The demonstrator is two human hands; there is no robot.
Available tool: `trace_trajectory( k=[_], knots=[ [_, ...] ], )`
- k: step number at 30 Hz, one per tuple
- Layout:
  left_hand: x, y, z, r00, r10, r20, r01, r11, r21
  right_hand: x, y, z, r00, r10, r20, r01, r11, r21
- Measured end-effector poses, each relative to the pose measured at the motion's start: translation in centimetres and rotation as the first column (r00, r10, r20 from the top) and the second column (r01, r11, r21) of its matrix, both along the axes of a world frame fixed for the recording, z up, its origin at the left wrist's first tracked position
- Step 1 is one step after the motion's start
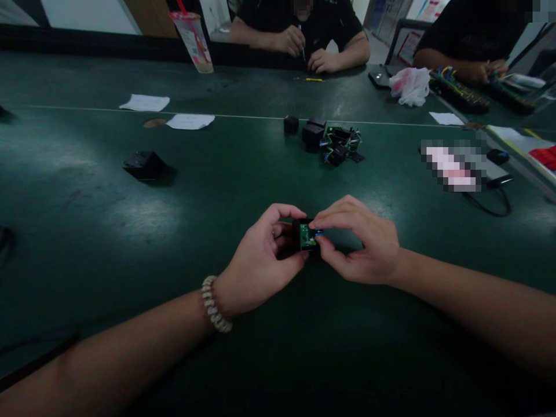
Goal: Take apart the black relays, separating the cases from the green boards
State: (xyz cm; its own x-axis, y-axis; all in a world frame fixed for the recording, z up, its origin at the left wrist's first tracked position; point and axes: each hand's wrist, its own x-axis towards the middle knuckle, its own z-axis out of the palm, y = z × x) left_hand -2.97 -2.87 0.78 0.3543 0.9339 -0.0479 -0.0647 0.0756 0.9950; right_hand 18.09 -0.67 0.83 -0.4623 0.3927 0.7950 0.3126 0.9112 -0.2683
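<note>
My left hand (256,263), with a beaded bracelet at the wrist, grips a small black plastic housing (297,234) between thumb and fingers. A green circuit board (306,236) shows in the housing's open face. From the other side, my right hand (367,243) pinches the board's right part, where a blue component (319,232) peeks out between thumb and fingertips. How deep the board sits in the housing I cannot tell. Beyond my hands lies a cluster of green circuit boards with wires and black parts (343,142), beside black housings (313,133).
A black box-like part (144,165) lies at left. Paper slips (190,121), a lidded cup (194,43) and a plastic bag (410,87) stand farther back. Two people sit across the table; one has wired board assemblies (460,92) close by. A cable (499,205) curls at right.
</note>
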Motion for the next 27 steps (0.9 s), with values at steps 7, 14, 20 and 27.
trace_trajectory(
  k=[7, 14, 20, 27],
  knots=[
    [0.1, 0.0, 0.1, 1.0, -0.007, -0.016, 0.007, 1.0, -0.008, 0.1, -0.2, 0.3, 0.996, -0.038, 0.076, 0.04, 0.999, -0.03],
    [0.1, -0.1, 0.2, 1.0, -0.004, -0.017, 0.004, 1.0, -0.009, 0.2, -0.1, 0.2, 0.998, -0.027, 0.053, 0.029, 0.999, -0.023],
    [0.1, -0.1, 0.2, 1.0, 0.014, -0.017, -0.015, 1.0, -0.011, 0.0, -0.4, 0.0, 0.989, 0.016, -0.146, -0.031, 0.994, -0.1],
    [0.2, 0.1, 0.3, 1.0, 0.01, -0.024, -0.01, 1.0, -0.006, 0.3, -0.1, -0.8, 0.904, -0.05, -0.425, -0.241, 0.762, -0.601]
  ],
)
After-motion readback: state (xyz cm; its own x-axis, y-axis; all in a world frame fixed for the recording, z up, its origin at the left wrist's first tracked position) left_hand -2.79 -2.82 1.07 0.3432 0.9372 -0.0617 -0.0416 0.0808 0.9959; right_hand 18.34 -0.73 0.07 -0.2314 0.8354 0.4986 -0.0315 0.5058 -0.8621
